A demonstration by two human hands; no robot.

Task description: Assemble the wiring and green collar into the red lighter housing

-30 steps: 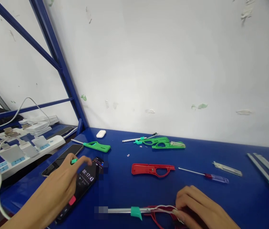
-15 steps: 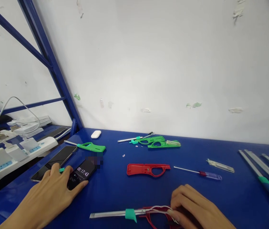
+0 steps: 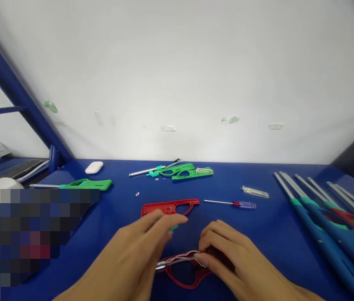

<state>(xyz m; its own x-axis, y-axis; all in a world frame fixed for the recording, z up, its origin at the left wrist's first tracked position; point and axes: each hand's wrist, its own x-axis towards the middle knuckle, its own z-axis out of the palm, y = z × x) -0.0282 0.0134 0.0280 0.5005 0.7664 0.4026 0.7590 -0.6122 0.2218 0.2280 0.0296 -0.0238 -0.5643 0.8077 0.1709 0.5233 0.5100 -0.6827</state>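
A red lighter shell (image 3: 183,274) with a white wire and a metal tube lies on the blue table (image 3: 268,238) at the near edge. My right hand (image 3: 230,255) pinches the wire and the shell at its right end. My left hand (image 3: 139,257) hovers over the tube on the left, fingers stretched forward. A small green piece (image 3: 173,228) sits between its fingertips. Another red shell half (image 3: 169,207) lies just beyond both hands.
Behind are a red-handled screwdriver (image 3: 230,203), a clear small part (image 3: 255,192), green lighter parts (image 3: 180,170), a green lighter (image 3: 84,184) and a white case (image 3: 94,167). Several long lighters (image 3: 321,225) lie at the right. A blurred patch covers the left.
My left hand left the phone at the left and came across to the red shell beside my right hand, carrying the green piece. The view swung right and down.
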